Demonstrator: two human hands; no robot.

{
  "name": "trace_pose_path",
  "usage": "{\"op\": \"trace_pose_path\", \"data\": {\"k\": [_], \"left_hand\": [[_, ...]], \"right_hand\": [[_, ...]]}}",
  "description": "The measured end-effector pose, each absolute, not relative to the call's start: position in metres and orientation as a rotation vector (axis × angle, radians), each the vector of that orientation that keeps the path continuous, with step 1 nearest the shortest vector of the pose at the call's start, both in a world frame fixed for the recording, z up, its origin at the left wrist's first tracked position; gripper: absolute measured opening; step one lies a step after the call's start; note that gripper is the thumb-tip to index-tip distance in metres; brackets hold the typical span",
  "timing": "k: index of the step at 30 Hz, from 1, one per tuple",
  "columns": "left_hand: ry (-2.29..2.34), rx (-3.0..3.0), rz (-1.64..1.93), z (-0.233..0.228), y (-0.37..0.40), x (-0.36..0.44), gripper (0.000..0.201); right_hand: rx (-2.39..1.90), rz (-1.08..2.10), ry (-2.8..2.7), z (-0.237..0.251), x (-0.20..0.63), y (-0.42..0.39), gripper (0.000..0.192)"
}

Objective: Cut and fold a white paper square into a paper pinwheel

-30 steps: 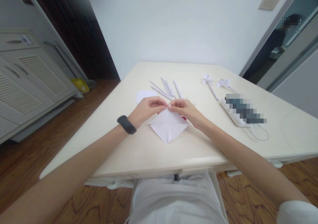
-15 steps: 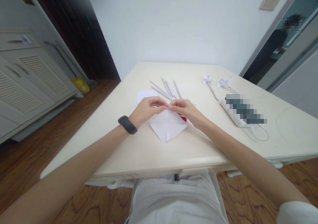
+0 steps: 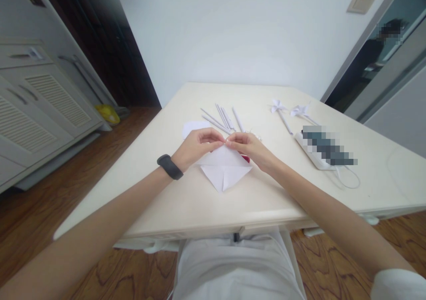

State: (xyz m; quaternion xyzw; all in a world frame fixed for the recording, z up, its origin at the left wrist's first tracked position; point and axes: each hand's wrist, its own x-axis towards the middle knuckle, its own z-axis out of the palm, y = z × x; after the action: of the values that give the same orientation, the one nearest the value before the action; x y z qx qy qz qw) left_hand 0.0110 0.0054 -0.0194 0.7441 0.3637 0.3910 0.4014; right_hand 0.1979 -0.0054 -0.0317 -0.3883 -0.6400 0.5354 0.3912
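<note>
A white square of paper (image 3: 223, 164) with a crosswise crease and a slit at its near corner is held tilted over the table. My left hand (image 3: 202, 145) pinches its far corner between thumb and fingers. Right beside it, my right hand (image 3: 245, 145) pinches the same corner, the fingertips of both hands almost touching. Under the paper's right side a small red object (image 3: 245, 158) peeks out, mostly hidden. Just beyond my hands lie several rolled white paper sticks (image 3: 226, 116) and a white paper piece (image 3: 193, 127).
Two white paper pinwheels on sticks, one pinwheel (image 3: 277, 106) left of the other pinwheel (image 3: 300, 110), lie at the back right. A white box-like object (image 3: 311, 153) with a cord and a blurred-out top sits nearer. A person (image 3: 369, 56) is visible beyond the doorway.
Almost nothing differs. Both hands keep their pinch on the paper's far corner, and the paper has shifted only very slightly.
</note>
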Motion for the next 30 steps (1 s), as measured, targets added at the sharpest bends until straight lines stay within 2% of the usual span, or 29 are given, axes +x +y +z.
{"op": "trace_pose_path", "data": {"k": [21, 30], "left_hand": [[0.931, 1.994, 1.028, -0.0199, 0.0053, 0.0131, 0.014], [0.911, 1.905, 1.01, -0.0193, 0.0059, 0.0131, 0.021]], "right_hand": [[-1.048, 1.433, -1.573, -0.0289, 0.1957, -0.0072, 0.026], [-0.987, 1.394, -1.613, -0.0333, 0.1989, -0.0039, 0.024]]}}
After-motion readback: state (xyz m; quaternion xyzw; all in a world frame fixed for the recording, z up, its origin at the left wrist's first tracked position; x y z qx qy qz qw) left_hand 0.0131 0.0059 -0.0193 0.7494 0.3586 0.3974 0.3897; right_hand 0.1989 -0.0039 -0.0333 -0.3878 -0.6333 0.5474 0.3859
